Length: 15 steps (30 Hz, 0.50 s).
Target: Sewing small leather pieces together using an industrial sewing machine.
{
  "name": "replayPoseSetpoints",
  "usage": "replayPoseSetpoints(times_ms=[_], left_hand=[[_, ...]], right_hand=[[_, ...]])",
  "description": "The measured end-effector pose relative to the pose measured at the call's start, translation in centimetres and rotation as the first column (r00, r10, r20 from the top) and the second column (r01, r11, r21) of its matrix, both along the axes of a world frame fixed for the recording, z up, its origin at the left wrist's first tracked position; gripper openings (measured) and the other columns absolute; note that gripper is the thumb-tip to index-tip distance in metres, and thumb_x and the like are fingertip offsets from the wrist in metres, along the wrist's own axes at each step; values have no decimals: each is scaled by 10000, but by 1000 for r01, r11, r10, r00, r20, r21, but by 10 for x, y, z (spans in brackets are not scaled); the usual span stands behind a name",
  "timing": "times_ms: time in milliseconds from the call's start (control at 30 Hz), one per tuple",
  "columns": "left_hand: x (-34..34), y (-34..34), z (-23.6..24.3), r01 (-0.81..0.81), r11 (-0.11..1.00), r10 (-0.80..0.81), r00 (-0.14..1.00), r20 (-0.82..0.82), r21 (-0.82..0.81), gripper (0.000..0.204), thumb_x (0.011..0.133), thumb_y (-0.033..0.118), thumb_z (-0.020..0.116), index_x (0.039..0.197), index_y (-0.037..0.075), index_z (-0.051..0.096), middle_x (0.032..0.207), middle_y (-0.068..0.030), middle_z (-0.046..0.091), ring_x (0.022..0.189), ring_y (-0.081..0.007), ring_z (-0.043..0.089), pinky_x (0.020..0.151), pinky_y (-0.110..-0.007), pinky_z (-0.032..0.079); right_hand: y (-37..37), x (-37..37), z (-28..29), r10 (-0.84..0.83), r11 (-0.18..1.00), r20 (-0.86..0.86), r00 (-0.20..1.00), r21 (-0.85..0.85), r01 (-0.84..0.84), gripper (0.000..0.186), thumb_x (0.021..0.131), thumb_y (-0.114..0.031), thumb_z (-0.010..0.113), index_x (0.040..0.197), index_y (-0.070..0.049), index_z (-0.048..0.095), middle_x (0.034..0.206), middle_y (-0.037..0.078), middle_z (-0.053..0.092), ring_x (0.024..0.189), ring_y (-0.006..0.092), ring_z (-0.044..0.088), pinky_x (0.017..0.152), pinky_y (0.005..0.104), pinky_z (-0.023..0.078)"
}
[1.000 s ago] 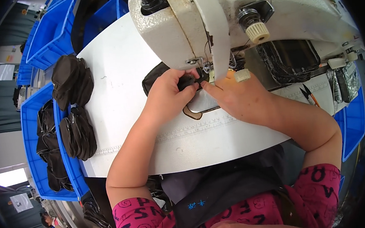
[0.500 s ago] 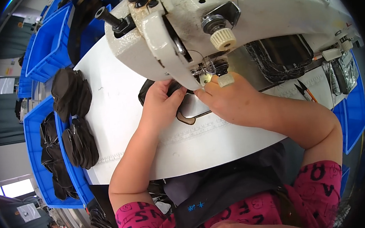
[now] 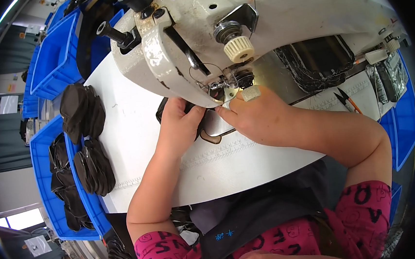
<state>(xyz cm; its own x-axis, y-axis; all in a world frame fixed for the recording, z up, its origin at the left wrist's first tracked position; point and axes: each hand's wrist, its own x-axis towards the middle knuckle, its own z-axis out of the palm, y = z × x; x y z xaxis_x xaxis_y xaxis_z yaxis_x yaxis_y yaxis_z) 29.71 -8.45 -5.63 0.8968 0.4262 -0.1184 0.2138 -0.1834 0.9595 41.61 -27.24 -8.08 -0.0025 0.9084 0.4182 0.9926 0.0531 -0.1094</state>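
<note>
A white sewing machine (image 3: 183,65) stands over the table, its needle area lit by a small lamp. A black fabric piece (image 3: 162,108) lies under its head, mostly hidden by my hands and the machine. My left hand (image 3: 179,124) pinches the piece between thumb and fingers, left of the needle. Close to the presser foot, my right hand (image 3: 257,113) has its fingers closed at the edge of the same piece; the machine hides some fingertips. A tan-and-black curved tab (image 3: 211,138) sticks out below the hands on the metal plate.
Stacked black fabric pouches (image 3: 83,112) lie on the table's left side, beside a blue bin (image 3: 44,191) holding more. Black panels (image 3: 317,65) are piled under the machine arm. Orange-handled snips (image 3: 347,101) and a plastic-wrapped pack (image 3: 389,78) lie at the right.
The whole view has shifted slightly. The thread near the needle bar now makes a wider loop. Both hands keep their hold on the black fabric, their positions barely different.
</note>
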Motion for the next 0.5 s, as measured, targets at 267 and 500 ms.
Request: replayPoseSetpoints(times_ms=[267, 500], left_hand=[[-5, -4, -4, 19, 995, -14, 999, -49, 103, 188, 933, -15, 649, 1119, 12, 646, 967, 6, 666, 912, -76, 565, 834, -244, 460], [2, 1, 4, 113, 976, -117, 993, -7, -183, 186, 924, 13, 660, 1109, 10, 638, 1014, -21, 689, 922, -85, 589, 880, -262, 484]], right_hand=[[1, 1, 3, -43, 997, 3, 999, -71, 43, 353, 788, -123, 695, 1113, 15, 702, 714, 54, 652, 719, 251, 668, 638, 395, 508], [1, -1, 2, -76, 996, 43, 996, -38, 78, 226, 770, -119, 702, 973, -22, 682, 694, 49, 648, 709, 248, 663, 635, 384, 499]])
